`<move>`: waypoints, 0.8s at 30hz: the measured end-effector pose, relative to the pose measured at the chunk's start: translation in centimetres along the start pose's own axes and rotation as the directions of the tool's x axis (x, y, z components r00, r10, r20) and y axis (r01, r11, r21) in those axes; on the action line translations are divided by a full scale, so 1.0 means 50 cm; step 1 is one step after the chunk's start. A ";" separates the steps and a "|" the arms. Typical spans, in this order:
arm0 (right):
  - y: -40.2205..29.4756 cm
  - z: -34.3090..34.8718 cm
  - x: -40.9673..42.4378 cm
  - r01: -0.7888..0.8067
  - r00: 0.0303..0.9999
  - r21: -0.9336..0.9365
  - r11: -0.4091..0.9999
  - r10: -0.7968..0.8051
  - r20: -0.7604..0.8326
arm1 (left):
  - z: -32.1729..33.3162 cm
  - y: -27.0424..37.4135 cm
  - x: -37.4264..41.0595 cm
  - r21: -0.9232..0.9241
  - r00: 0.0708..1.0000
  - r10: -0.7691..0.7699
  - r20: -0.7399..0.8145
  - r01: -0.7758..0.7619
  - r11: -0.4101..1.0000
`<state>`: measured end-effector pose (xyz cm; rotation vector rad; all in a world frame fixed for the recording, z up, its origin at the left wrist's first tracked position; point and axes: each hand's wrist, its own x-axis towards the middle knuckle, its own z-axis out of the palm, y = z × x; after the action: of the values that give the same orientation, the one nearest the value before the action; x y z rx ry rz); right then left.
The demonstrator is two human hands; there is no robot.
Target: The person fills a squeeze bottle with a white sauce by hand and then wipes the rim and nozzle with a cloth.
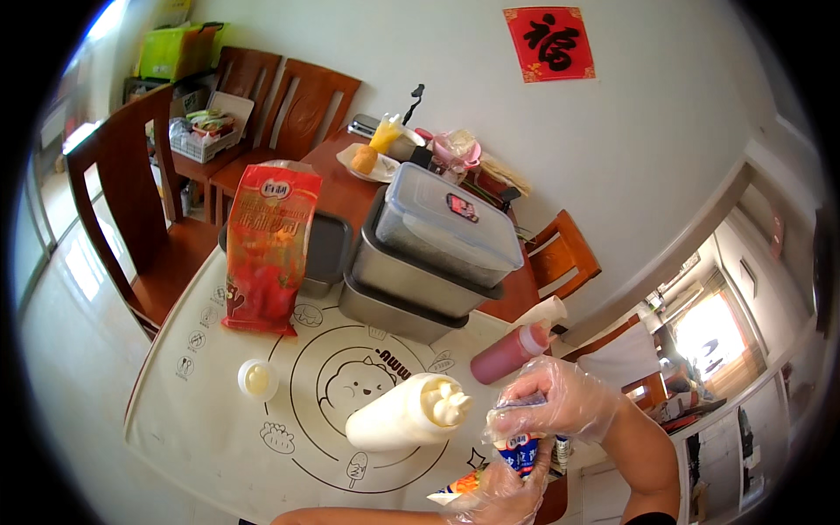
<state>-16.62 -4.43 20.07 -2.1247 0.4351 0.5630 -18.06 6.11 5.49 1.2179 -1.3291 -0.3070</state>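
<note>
Both my hands wear clear plastic gloves. My left hand [505,492] grips the lower part of a blue printed sauce pouch [518,454], whose tip with a food picture points left. Higher up, my right hand [558,400] pinches the pouch's other end between thumb and fingers. Just left of the hands stands an uncapped squeeze bottle [394,417], filled with thick white cream that heaps above its mouth. A white cap [258,380] with pale cream inside lies farther left on the mat. Behind my right hand is a squeeze bottle of red sauce [508,354].
A printed white mat [197,420] covers the near table. On it stand a red sauce pouch [270,256] and stacked metal containers [420,275] under a clear lidded box [453,216]. Behind are a plate [348,157] with a bread roll [364,159] and wooden chairs [131,197].
</note>
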 end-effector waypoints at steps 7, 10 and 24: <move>0.073 0.020 -0.080 0.189 0.964 0.070 0.979 -0.172 -0.205 | -0.013 -0.005 -0.037 -0.004 0.992 -0.123 -0.006 0.122 0.992; 0.122 0.049 -0.121 0.354 0.879 0.021 0.935 -0.325 -0.349 | -0.016 -0.004 -0.056 0.011 0.979 -0.203 -0.010 0.204 0.979; 0.233 0.115 -0.180 0.445 0.473 -0.400 0.801 -0.589 -0.655 | -0.050 -0.005 -0.050 -0.087 0.936 -0.343 0.079 0.350 0.933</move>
<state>-31.29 -5.34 14.21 -2.4327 0.1368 -0.7385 -16.57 9.16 4.42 1.3657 -1.1322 -0.6617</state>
